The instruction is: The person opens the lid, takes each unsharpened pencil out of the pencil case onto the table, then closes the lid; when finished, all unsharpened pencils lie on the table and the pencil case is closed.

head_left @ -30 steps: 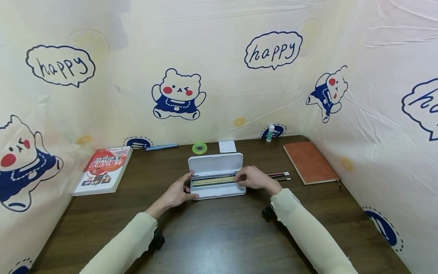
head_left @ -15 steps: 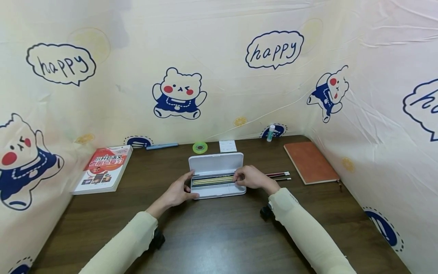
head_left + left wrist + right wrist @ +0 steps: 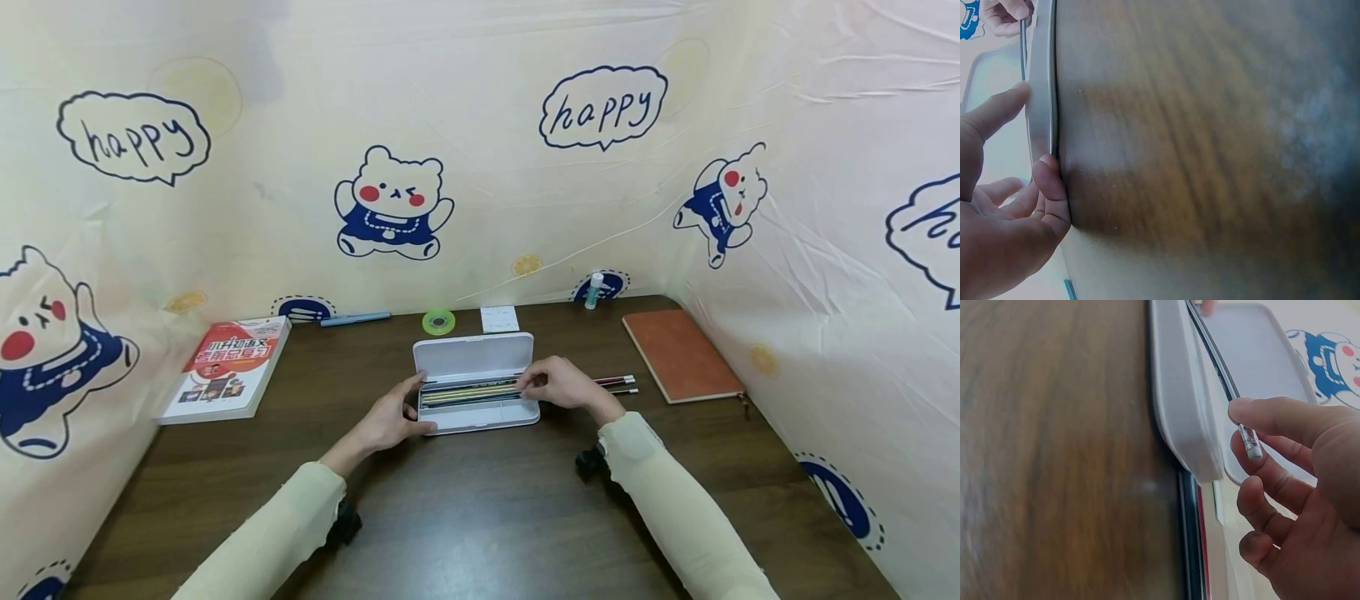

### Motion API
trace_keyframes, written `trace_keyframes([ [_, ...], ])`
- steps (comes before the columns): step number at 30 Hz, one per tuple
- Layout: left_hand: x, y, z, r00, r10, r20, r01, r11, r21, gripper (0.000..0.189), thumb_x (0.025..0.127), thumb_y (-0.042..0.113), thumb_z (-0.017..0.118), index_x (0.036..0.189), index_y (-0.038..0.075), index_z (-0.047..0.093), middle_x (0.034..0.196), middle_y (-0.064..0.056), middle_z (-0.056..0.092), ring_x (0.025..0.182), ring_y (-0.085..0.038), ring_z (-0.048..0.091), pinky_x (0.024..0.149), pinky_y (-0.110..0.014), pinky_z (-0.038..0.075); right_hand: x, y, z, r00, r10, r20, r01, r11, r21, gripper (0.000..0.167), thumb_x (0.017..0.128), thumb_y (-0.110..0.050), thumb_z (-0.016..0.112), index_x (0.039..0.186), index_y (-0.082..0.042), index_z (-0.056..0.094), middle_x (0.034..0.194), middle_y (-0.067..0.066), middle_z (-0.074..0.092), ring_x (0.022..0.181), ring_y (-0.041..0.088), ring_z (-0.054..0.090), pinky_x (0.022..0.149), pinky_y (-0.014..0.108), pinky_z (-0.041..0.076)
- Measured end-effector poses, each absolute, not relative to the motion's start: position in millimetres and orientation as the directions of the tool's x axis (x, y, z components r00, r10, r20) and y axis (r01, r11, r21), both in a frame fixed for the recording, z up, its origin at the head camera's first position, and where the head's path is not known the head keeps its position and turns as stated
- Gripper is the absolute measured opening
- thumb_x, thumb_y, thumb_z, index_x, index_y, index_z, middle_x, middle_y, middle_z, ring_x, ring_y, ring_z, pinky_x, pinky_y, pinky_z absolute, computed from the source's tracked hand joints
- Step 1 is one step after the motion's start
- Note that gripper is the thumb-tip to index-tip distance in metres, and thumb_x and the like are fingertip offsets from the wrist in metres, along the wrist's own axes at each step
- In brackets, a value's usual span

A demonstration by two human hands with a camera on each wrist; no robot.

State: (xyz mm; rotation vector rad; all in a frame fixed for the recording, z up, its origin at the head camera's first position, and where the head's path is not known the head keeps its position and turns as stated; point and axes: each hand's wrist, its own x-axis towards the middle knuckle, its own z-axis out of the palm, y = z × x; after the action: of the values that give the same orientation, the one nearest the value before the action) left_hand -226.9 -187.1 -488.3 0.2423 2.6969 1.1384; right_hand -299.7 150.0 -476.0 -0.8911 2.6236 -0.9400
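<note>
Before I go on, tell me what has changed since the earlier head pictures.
The right hand has edged slightly to the right over the pencil case since half a second ago; it now pinches a pencil near its eraser end. No new grasp or release is clear. The left hand stays at the case's left end, the lid stays up, and the book and notebook lie as before.

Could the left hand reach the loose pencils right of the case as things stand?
Probably not: the left hand holds the pencil case, and the right hand sits between it and the loose pencils.
</note>
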Motion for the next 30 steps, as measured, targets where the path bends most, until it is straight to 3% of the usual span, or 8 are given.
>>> trace_keyframes([
  [13,-226.5,-187.0,-488.3,-0.964,0.231,-0.13,0.065,0.68,0.73,0.095,0.083,0.022,0.082,0.159,0.018,0.025,0.147,-0.015,0.049,0.081,-0.014,0.055,0.073,-0.029,0.044,-300.1,199.0,-470.4,-0.824,-0.567,0.011,-0.431,0.614,-0.662,0.008,0.092,-0.019,0.072,0.097,-0.017,0.078,0.09,-0.004,0.071,0.081,0.014,0.057,0.074,0.03,0.047],
  [30,-227.4,-186.4,-488.4,-0.965,0.225,-0.133,0.061,0.69,0.721,0.095,0.083,0.023,0.083,0.159,0.018,0.026,0.147,-0.014,0.049,0.083,-0.014,0.055,0.074,-0.029,0.044,-290.9,289.2,-471.9,-0.91,-0.414,-0.029,-0.3,0.704,-0.644,0.01,0.091,-0.023,0.073,0.099,-0.019,0.078,0.098,-0.003,0.075,0.091,0.014,0.063,0.083,0.033,0.049],
])
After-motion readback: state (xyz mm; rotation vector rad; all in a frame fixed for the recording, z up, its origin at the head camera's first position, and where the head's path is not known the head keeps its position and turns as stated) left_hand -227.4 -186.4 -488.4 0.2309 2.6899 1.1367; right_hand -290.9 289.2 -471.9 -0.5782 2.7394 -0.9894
